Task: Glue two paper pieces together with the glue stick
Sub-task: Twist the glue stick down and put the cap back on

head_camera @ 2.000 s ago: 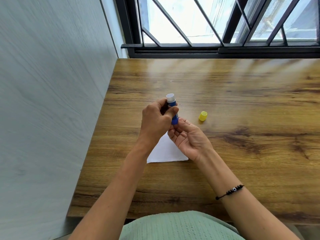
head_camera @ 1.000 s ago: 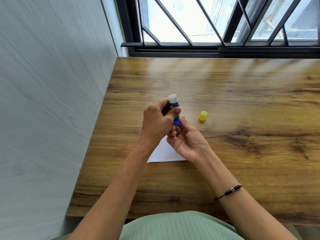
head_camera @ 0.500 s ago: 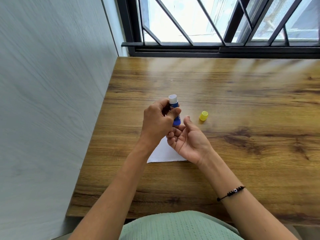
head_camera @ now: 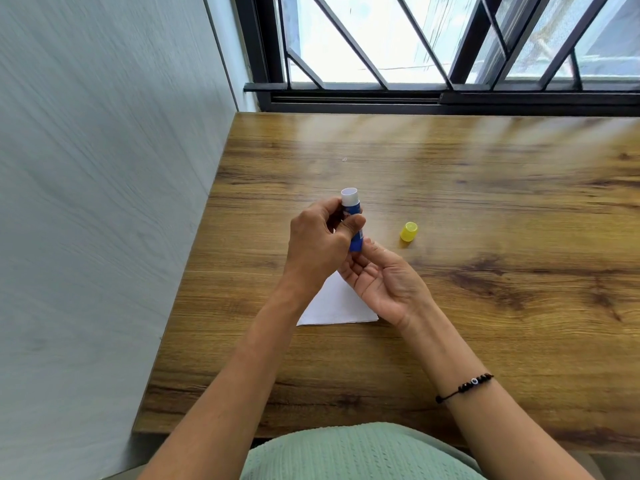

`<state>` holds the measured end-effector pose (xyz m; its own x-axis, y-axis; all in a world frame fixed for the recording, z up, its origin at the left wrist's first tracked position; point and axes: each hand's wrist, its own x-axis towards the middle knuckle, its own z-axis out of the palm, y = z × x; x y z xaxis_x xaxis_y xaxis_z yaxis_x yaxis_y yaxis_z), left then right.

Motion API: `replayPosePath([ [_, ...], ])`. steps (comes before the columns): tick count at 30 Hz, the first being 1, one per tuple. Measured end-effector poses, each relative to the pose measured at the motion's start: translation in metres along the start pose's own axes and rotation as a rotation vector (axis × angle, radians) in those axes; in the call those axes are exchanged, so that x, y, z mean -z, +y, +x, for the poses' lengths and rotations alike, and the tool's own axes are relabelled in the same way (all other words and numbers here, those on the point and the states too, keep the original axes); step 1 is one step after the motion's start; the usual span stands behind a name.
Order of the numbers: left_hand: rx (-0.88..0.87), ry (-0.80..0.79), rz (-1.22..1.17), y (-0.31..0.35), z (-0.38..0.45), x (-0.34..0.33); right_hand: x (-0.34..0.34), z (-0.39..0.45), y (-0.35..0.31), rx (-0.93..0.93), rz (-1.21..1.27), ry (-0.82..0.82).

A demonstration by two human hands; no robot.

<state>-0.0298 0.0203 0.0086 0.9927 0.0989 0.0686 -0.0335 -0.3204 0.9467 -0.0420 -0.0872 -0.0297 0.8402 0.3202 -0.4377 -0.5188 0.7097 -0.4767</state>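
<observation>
Blue glue stick upright, left hand gripping

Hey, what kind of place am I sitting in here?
Probably a home desk or study corner by a window. A wooden table is pushed against a pale wall, a barred window runs along its far edge, and only small craft items lie on it, such as a yellow cap.
</observation>
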Motion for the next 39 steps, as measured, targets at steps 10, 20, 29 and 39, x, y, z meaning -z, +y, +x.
replayPosePath([
  [10, 0.024, -0.006, 0.006, -0.0028, -0.0016, -0.0010, -0.0030, -0.0021, 0.0023, -0.104, 0.026, 0.049],
  [20, 0.034, -0.013, -0.020, 0.0001, -0.0011, -0.0010, 0.0045, 0.0028, 0.0003, 0.080, -0.005, -0.007],
  [29, 0.034, -0.028, -0.023, 0.0016, -0.0011, -0.0009, -0.0037, -0.0004, 0.0010, -0.073, 0.058, 0.037],
  [39, 0.014, -0.038, -0.007, 0.0061, 0.0000, -0.0021, 0.0027, -0.0014, -0.0011, 0.082, 0.095, -0.048],
])
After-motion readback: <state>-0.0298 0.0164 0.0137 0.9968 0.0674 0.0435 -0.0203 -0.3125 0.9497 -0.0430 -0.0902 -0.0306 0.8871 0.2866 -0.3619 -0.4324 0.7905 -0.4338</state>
